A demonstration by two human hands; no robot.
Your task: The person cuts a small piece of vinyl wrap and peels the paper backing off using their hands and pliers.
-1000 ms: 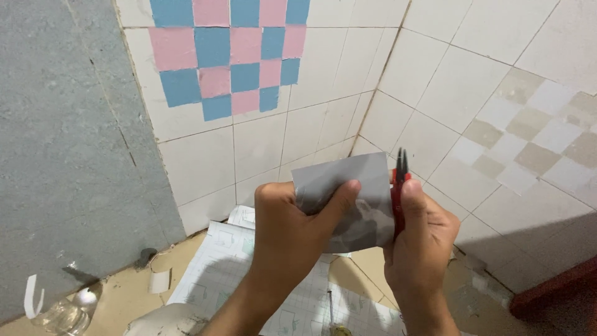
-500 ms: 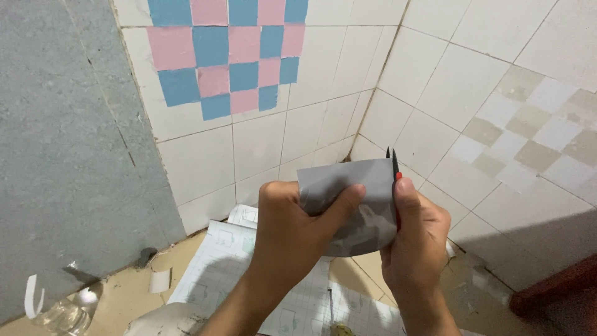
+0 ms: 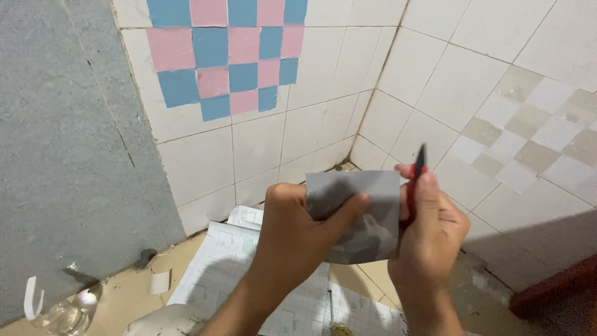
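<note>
Bottle: a clear plastic bottle (image 3: pixel 62 314) lies on the floor, well to the left of the hands and below them, at the foot of the grey wall (image 3: pixel 56 155).
Paper scrap: a small white scrap (image 3: pixel 159 282) lies on the floor between the bottle and the left forearm.
Checkered patch: pink and blue squares (image 3: pixel 227 53) cover part of the white tiled wall, above and to the left of the hands.
Gridded sheet: a white backing sheet with grid lines (image 3: pixel 249 274) lies spread on the floor beneath both forearms.
Left hand: the left hand (image 3: pixel 298 239) is curled around the left edge of a grey sheet (image 3: pixel 367 214), thumb pressed across its front and the other fingers behind, so it pinches the sheet.
Grey sheet: held upright between the two hands, its top edge straight and its lower part curling a little.
Right hand: the right hand (image 3: pixel 429 233) is closed around a red-handled cutting tool (image 3: pixel 415 180), thumb lying along the handle.
Cutting tool: its dark tip points up, just beside the right edge of the grey sheet; whether the blade touches the sheet cannot be told.
</note>
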